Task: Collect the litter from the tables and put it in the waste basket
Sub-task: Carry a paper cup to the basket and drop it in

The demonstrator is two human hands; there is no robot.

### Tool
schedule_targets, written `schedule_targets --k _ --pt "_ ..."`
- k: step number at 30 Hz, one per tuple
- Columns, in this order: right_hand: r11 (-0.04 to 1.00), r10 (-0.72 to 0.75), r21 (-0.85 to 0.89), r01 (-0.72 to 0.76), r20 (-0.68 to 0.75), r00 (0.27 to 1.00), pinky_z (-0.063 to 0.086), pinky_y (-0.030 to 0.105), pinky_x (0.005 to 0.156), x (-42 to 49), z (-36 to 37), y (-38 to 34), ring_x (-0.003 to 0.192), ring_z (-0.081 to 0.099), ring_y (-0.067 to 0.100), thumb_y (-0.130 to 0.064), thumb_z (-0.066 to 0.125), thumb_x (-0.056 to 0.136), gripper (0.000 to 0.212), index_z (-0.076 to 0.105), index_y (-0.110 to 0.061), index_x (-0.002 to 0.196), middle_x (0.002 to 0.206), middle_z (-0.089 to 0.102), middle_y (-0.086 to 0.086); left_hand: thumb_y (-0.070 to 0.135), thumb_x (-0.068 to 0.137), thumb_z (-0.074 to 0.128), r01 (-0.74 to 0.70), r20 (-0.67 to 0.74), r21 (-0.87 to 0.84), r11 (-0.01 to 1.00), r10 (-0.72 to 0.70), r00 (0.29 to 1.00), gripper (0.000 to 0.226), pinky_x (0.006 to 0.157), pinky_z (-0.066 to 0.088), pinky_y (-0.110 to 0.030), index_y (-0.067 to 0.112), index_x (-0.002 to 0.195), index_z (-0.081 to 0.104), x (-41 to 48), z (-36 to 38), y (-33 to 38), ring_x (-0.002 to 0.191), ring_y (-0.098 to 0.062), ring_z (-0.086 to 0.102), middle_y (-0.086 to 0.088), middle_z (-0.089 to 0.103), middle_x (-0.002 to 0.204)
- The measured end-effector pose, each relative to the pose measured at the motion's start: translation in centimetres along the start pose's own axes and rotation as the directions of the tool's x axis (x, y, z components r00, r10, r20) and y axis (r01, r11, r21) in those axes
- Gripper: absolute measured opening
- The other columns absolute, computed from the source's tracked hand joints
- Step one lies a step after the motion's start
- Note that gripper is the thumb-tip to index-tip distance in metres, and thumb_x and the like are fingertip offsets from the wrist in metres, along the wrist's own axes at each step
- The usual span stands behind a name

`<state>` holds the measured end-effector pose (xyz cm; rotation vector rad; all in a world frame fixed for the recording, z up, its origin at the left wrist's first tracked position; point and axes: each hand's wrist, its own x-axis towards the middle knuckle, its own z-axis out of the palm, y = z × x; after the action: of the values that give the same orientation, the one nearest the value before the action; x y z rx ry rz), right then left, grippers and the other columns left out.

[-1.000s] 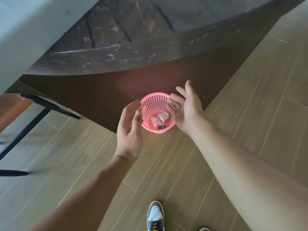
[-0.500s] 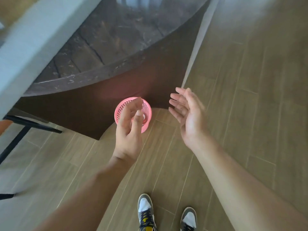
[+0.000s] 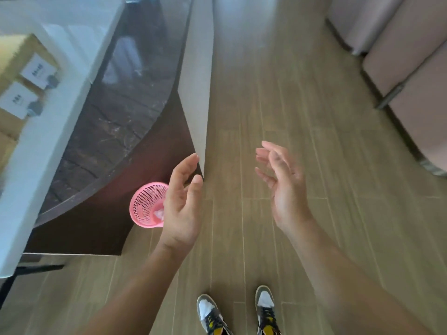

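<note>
My empty hands hung over a plank floor [image 3: 302, 105] near a pink waste basket [image 3: 145, 204].

My left hand [image 3: 181, 206] and right hand [image 3: 284, 187] held nothing, fingers [image 3: 268, 151] loose and spread, I judge because crumpled litter [image 3: 158, 215] already lay inside the waste basket, which stood on the floor beneath a dark stone worktop [image 3: 125, 112]. My shoes [image 3: 209, 313] showed below; pink padded seats [image 3: 411, 68] lined the right.

Pink perforated waste basket [image 3: 145, 206], brown wood-plank floor [image 3: 290, 112].
</note>
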<state>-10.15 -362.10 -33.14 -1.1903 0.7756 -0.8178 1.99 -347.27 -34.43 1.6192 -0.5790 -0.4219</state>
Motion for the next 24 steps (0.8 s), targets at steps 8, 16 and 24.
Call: schedule_targets --k 8,16,24 --pt "0.994 -0.100 0.028 0.109 -0.230 0.968 0.055 0.041 0.105 -3.8 -7.1 -9.0 0.114 0.071 0.014 -0.050 0.064 0.089 0.028 0.078 -0.038 0.109 0.114 0.078 -0.007 0.054 0.098 0.049 -0.049 0.228 -0.042 0.998 0.057 0.972 0.058 0.118 0.047 -0.046 0.028 0.150 0.053 -3.1 5.3 9.1 0.143 -0.002 0.051 0.016 0.057 0.150" --pt "0.977 -0.182 0.039 0.211 -0.366 0.913 0.048 0.053 0.111 -7.5 -16.3 -16.4 0.124 0.065 0.030 -0.023 0.059 0.105 0.024 0.070 -0.012 0.123 0.130 0.070 0.017 0.052 0.096 0.049 -0.148 0.332 -0.125 0.981 0.182 0.925 0.057 0.117 0.047 -0.052 0.028 0.147 0.055 -6.6 14.1 16.9 0.142 -0.006 0.053 0.016 0.059 0.147" --pt "0.950 -0.296 -0.049 0.308 -0.448 0.844 0.054 0.045 0.104 -11.7 -29.2 -23.7 0.119 0.068 0.020 -0.033 0.060 0.094 0.030 0.073 -0.021 0.118 0.115 0.074 -0.002 0.053 0.096 0.050 -0.183 0.421 -0.248 0.951 0.276 0.864 0.048 0.114 0.049 -0.055 0.035 0.141 0.057 -12.5 26.2 22.8 0.136 -0.008 0.060 0.011 0.064 0.143"
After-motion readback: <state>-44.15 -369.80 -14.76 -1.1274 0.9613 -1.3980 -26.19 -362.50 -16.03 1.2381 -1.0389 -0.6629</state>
